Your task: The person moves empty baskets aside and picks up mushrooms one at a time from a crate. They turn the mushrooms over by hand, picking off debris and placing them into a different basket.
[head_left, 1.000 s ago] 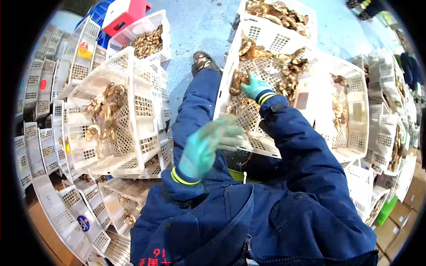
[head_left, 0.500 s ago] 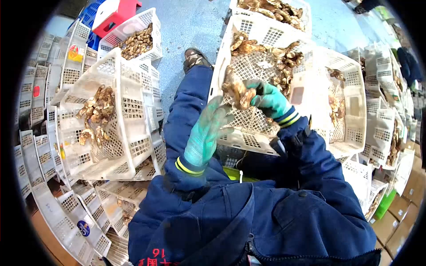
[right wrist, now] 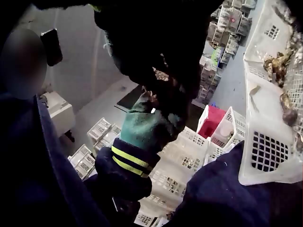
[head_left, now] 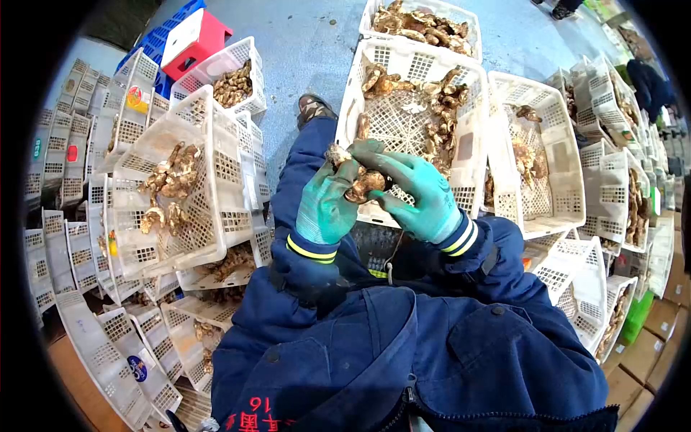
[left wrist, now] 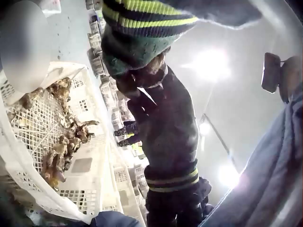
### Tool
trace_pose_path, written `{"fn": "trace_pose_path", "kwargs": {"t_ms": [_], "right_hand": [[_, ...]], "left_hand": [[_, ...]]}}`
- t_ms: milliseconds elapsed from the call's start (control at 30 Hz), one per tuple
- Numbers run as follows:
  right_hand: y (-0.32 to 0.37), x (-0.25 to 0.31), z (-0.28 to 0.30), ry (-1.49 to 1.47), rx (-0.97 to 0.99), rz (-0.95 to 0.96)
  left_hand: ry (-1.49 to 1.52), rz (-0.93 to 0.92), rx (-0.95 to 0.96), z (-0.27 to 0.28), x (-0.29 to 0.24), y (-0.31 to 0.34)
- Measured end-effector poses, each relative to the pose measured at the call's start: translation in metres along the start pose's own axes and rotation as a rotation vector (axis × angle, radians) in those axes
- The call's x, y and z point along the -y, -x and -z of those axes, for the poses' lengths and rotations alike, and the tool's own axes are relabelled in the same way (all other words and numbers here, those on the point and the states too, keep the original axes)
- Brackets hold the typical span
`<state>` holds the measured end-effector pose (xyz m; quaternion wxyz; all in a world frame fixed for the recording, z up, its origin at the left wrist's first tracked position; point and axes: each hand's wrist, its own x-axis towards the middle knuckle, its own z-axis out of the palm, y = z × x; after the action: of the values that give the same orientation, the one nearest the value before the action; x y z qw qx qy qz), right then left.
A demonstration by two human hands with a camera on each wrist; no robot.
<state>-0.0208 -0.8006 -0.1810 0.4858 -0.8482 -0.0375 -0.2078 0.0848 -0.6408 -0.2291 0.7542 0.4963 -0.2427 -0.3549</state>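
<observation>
In the head view, both hands wear teal gloves with dark fingertips and meet just in front of the middle white crate point(head_left: 403, 200). My left hand point(head_left: 325, 205) grips a brown mushroom point(head_left: 366, 186) from the left. From the right, my right hand point(head_left: 426, 200) pinches the same mushroom, its fingers reaching over the top. A pale, knobbly end point(head_left: 337, 155) shows above the left fingers. The left wrist view has the mushroom point(left wrist: 154, 71) between the gloves, with a thin white sliver point(left wrist: 147, 96) beside the right hand. The fingers hide much of the mushroom.
More mushrooms point(head_left: 440, 129) lie along the middle crate's back and right side. Other crates hold mushrooms at the left point(head_left: 216, 237), right point(head_left: 536, 229) and back point(head_left: 471, 32). A red and white stool point(head_left: 196, 45) stands at the back left. Stacked crates line both sides.
My right hand has lifted the mushroom from the crate's left side and brought it nearer the body. The left hand, loose and apart before, has come up and now grips it too.
</observation>
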Motion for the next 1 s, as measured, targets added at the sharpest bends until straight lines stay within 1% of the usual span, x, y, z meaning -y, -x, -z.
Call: {"fn": "trace_pose_path", "kwargs": {"t_ms": [33, 67, 100, 167, 200, 233, 267, 300, 367, 400, 433, 467, 500, 533, 567, 600, 633, 667, 700, 733, 767, 800, 833, 867, 900, 933, 967, 1000], "right_hand": [[0.001, 0.002, 0.002, -0.043, -0.072, 0.011], [-0.002, 0.004, 0.013, 0.049, -0.116, -0.026], [0.005, -0.008, 0.015, -0.078, -0.263, -0.084], [0.008, -0.045, 0.033, -0.161, -0.247, -0.291], [0.010, -0.065, 0.043, -0.156, -0.159, -0.471], [0.014, -0.089, 0.052, -0.152, -0.067, -0.651], [0.022, -0.127, 0.057, -0.064, 0.011, -0.708], [0.028, -0.150, 0.063, 0.130, 0.007, -0.668], [0.011, -0.158, 0.089, 0.329, 0.047, -0.836], [0.013, -0.194, 0.102, 0.432, 0.021, -0.805], [0.006, -0.216, 0.110, 0.533, -0.006, -0.771], [0.002, -0.236, 0.119, 0.589, -0.065, -0.693], [-0.012, -0.235, 0.126, 0.638, -0.045, -0.759], [-0.022, -0.251, 0.130, 0.662, -0.037, -0.768], [-0.032, -0.270, 0.134, 0.687, -0.023, -0.776], [-0.045, -0.275, 0.136, 0.652, 0.010, -0.832], [-0.062, -0.280, 0.137, 0.616, 0.045, -0.884], [-0.063, -0.331, 0.140, 0.714, 0.059, -0.760], [-0.075, -0.340, 0.140, 0.437, 0.070, -0.942], [-0.083, -0.347, 0.137, 0.322, 0.078, -1.020], [-0.088, -0.353, 0.132, 0.305, 0.095, -1.040], [-0.091, -0.353, 0.130, 0.399, 0.090, -0.993], [-0.092, -0.349, 0.126, 0.529, 0.049, -0.920], [-0.090, -0.341, 0.123, 0.617, -0.032, -0.851], [-0.091, -0.331, 0.121, 0.727, -0.195, -0.750], [-0.084, -0.311, 0.124, 0.788, -0.324, -0.685], [-0.074, -0.296, 0.129, 0.850, -0.457, -0.619], [-0.058, -0.301, 0.137, 0.917, -0.596, -0.583]], "left_hand": [[0.434, 0.111, 0.009, -0.007, -0.009, -0.001], [0.389, 0.099, -0.093, 0.001, 0.011, 0.000], [0.333, 0.124, -0.058, 0.006, -0.007, 0.000], [0.587, 0.162, -0.122, 0.042, 0.010, 0.005], [0.761, 0.021, 0.070, 0.039, -0.009, 0.003], [0.739, -0.058, -0.004, 0.057, -0.025, 0.008], [0.711, -0.134, -0.080, 0.075, -0.041, 0.013], [0.678, -0.208, -0.158, 0.093, -0.057, 0.018], [0.407, -0.356, -0.429, 0.096, -0.128, 0.021], [0.552, -0.364, -0.278, 0.095, -0.146, 0.023], [0.522, -0.287, -0.331, 0.100, -0.149, 0.024], [0.448, -0.228, -0.383, 0.098, -0.139, 0.024], [0.373, -0.168, -0.435, 0.086, -0.126, 0.017], [0.581, -0.094, -0.270, 0.082, -0.103, 0.010], [0.551, 0.066, -0.299, 0.064, -0.082, 0.004], [0.433, 0.231, -0.127, 0.056, -0.055, -0.003], [0.271, 0.055, 0.085, 0.046, -0.023, -0.002], [0.207, 0.202, 0.007, 0.038, -0.004, -0.005], [0.130, 0.213, -0.065, 0.033, 0.018, -0.004], [0.151, 0.295, -0.177, 0.029, 0.028, -0.005], [0.169, 0.379, -0.287, 0.027, 0.035, -0.007], [-0.015, 0.261, -0.308, 0.026, 0.035, -0.011], [-0.075, 0.290, -0.401, 0.026, 0.028, -0.015], [-0.236, 0.235, -0.417, 0.033, 0.030, -0.019], [-0.399, 0.170, -0.431, 0.044, 0.031, -0.023], [-0.455, 0.061, -0.381, 0.056, 0.038, -0.022], [-0.438, 0.024, -0.345, 0.067, 0.048, -0.022], [-0.275, 0.113, -0.390, 0.069, 0.057, -0.024]]}}
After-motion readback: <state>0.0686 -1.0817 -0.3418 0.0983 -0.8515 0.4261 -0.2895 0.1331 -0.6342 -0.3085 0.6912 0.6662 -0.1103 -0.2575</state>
